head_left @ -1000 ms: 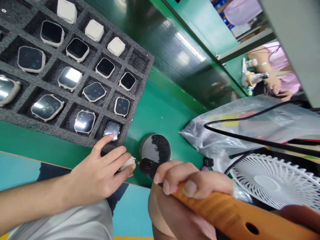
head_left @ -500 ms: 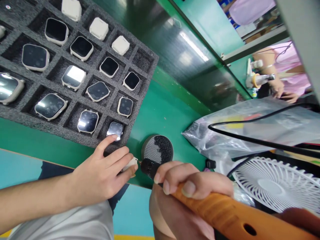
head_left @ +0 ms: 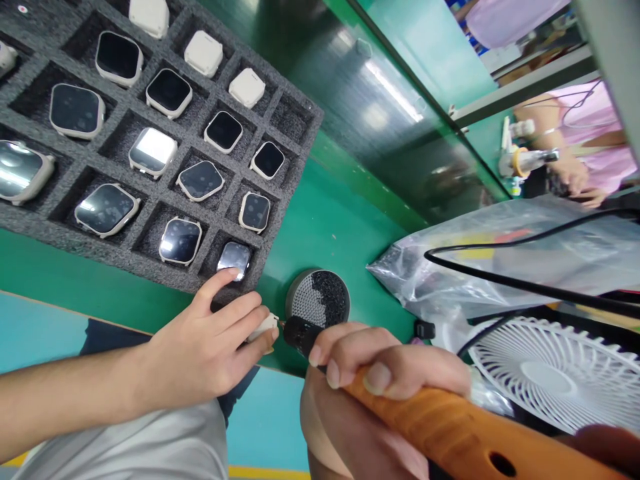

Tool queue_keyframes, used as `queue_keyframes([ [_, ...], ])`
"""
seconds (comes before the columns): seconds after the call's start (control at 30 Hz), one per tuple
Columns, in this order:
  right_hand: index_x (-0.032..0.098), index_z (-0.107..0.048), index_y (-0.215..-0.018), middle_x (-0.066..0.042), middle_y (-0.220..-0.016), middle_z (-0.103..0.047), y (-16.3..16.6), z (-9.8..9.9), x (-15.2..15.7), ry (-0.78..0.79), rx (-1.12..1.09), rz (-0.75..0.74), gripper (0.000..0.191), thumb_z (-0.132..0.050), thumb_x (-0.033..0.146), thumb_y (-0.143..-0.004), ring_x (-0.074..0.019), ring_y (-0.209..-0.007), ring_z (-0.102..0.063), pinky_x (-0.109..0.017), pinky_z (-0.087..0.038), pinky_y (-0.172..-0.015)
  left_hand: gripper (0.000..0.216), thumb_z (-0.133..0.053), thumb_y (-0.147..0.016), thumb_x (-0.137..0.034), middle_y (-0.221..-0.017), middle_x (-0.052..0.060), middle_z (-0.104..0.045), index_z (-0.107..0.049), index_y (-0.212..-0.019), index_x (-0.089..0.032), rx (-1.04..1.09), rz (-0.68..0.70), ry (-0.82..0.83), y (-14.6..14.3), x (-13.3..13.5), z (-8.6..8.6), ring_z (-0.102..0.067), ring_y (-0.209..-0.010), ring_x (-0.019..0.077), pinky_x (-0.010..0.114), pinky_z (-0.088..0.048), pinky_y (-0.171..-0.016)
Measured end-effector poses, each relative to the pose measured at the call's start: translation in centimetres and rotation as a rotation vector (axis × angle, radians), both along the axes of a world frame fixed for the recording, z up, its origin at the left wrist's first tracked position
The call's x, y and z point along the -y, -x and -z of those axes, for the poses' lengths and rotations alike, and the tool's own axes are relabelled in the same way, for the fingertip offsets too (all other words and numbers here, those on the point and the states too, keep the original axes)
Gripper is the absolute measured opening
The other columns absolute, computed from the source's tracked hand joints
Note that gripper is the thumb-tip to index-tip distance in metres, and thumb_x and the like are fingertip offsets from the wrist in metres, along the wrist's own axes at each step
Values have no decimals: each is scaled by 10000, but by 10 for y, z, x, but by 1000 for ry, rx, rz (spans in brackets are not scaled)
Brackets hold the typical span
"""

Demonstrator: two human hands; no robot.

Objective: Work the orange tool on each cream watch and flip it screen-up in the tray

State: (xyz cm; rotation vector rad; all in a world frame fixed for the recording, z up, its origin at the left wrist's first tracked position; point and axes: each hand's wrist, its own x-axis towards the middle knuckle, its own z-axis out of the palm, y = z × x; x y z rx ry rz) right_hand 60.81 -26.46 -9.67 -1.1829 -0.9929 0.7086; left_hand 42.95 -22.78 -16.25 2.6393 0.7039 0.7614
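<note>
My left hand [head_left: 210,347] is closed around a small white watch case [head_left: 263,327], most of which its fingers hide. Its index fingertip rests on the dark-screened smartwatch [head_left: 234,259] in the nearest corner pocket of the foam tray [head_left: 213,235]. In my right hand [head_left: 385,373] is an electric screwdriver [head_left: 430,420] with an orange body and a black nose. The thin tip of the screwdriver points left and meets, or nearly meets, the edge of the white case. Just beyond the nose stands a round dish [head_left: 315,300] with a perforated top, partly covered in small dark screws.
Several smartwatches sit in the tray's pockets, some face down. At the right are a clear plastic bag [head_left: 480,247], a black cable [head_left: 500,270] and a white fan [head_left: 545,373]. Across the bench, a co-worker's hands [head_left: 575,177] are near another tool.
The view has shifted slightly, so the tray and bench appear a little farther right. Both hands keep their holds, and the screwdriver stays at the white case.
</note>
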Motion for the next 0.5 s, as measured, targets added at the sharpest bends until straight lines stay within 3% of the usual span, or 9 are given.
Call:
queue_keyframes([
  [0.17, 256, -633, -872, 73, -670, -545, 0, 3, -1, 13, 15, -1, 250, -682, 475, -982, -116, -516, -522, -310, -502, -516, 184, -605, -1062, -206, -1229, 53, -773, -768, -1147, -190, -5, 6, 2, -1, -1, -1, -637, -1213, 226, 601, -129, -1378],
  [0.33, 268, -635, -855, 67, -661, -547, 0, 9, 0, 14, 15, -38, 306, -593, 519, -1025, -118, -490, -509, -316, -493, -519, 198, -582, -1052, -168, -1201, 58, -777, -769, -1115, -183, 14, -3, -10, -1, -3, -2, -651, -1176, 223, 601, -165, -1370],
  [0.5, 254, -665, -879, 54, -670, -578, 4, -1, -4, 49, -2, -133, 281, -666, 521, -966, -140, -563, -573, -343, -518, -572, 173, -614, -1043, -186, -1215, 70, -765, -763, -1130, -181, -1, 2, -13, 0, -1, 0, -655, -1187, 229, 617, -184, -1364],
])
